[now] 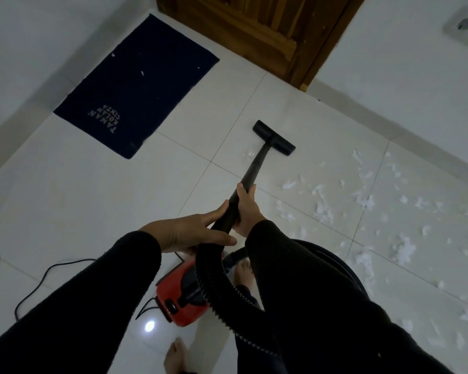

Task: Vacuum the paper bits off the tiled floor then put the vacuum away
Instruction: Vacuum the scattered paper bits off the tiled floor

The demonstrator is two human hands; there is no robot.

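A black vacuum wand [257, 166] slants from my hands down to its flat floor head [274, 138], which rests on the white tiled floor [119, 190]. My right hand [246, 209] grips the wand's lower handle part. My left hand [192, 230] holds the wand just below, where the ribbed black hose [214, 282] joins, with fingers stretched along it. The hose loops down to the red vacuum body [179, 290] by my bare feet. White paper bits [362, 201] lie scattered over the tiles to the right of the head.
A dark blue doormat [138, 85] lies at the left by the wall. A brown wooden door [262, 31] stands ahead. The black power cord [46, 276] snakes over the tiles at the lower left. A wall socket [465, 25] sits at the upper right.
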